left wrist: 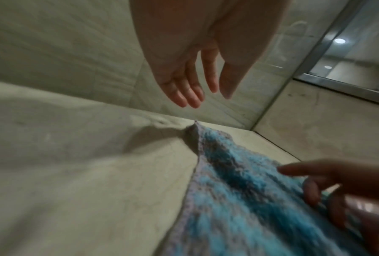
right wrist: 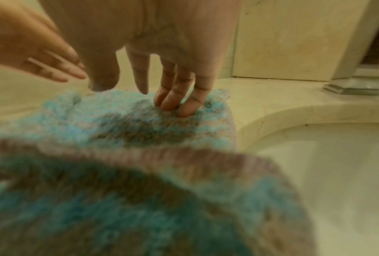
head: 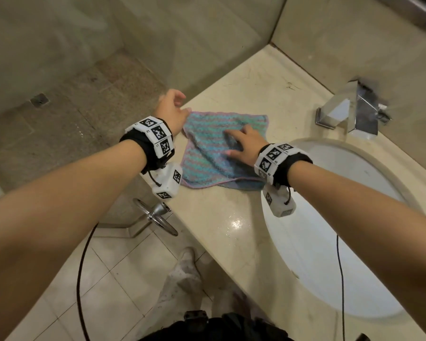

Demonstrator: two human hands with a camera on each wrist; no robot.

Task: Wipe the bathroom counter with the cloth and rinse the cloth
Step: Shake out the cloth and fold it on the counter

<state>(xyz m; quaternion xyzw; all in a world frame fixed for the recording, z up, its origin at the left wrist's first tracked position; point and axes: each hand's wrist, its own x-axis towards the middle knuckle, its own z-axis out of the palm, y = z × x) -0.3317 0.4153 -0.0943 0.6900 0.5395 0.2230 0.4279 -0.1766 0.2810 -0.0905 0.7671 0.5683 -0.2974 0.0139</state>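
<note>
A blue and teal striped cloth (head: 214, 148) (left wrist: 245, 199) (right wrist: 123, 155) with a pink hem lies spread on the beige stone counter (head: 244, 94), left of the sink. My right hand (head: 244, 143) (right wrist: 168, 91) rests on its middle, fingers straight and tips pressing into the pile. My left hand (head: 172, 109) (left wrist: 197, 86) hovers just past the cloth's left corner at the counter's edge, fingers relaxed and holding nothing. That raised corner (left wrist: 196, 124) lies free below the left palm.
A white oval sink (head: 335, 217) is set in the counter at the right, with a square chrome tap (head: 354, 112) behind it. Tiled walls close the back corner. A glass shower screen and a chrome door handle (head: 155, 215) stand left of the counter.
</note>
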